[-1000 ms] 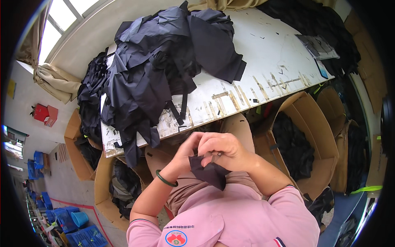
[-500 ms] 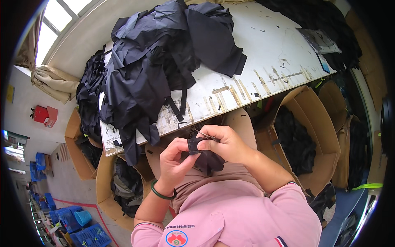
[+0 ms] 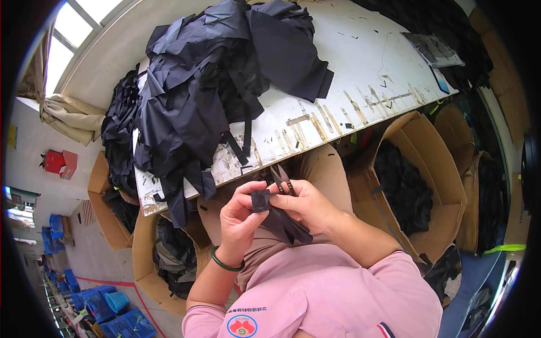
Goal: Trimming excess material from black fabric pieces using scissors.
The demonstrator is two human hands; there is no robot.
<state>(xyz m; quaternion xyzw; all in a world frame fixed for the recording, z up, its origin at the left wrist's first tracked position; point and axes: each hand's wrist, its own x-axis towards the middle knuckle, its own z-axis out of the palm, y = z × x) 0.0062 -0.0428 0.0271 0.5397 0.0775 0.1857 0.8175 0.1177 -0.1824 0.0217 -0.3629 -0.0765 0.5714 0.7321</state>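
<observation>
Above my lap, my left hand pinches the thick folded edge of a black fabric piece between thumb and fingers. My right hand is closed beside it, its thumb pressing on the same cloth. Dark thread snips lie in the right fingers, blades pointing up toward the table and slightly apart. Below both hands the rest of the cloth hangs loosely over my lap. Part of the snips is hidden by the fingers.
A white, tape-marked table carries a big heap of black fabric, some hanging over its near edge. Cardboard boxes of dark cloth stand on the right and left. Blue baskets sit on the floor at lower left.
The snips have swung from lying sideways over the cloth to pointing up in my right hand. The folded edge has turned flatter toward view, and the cloth hangs more stretched out.
</observation>
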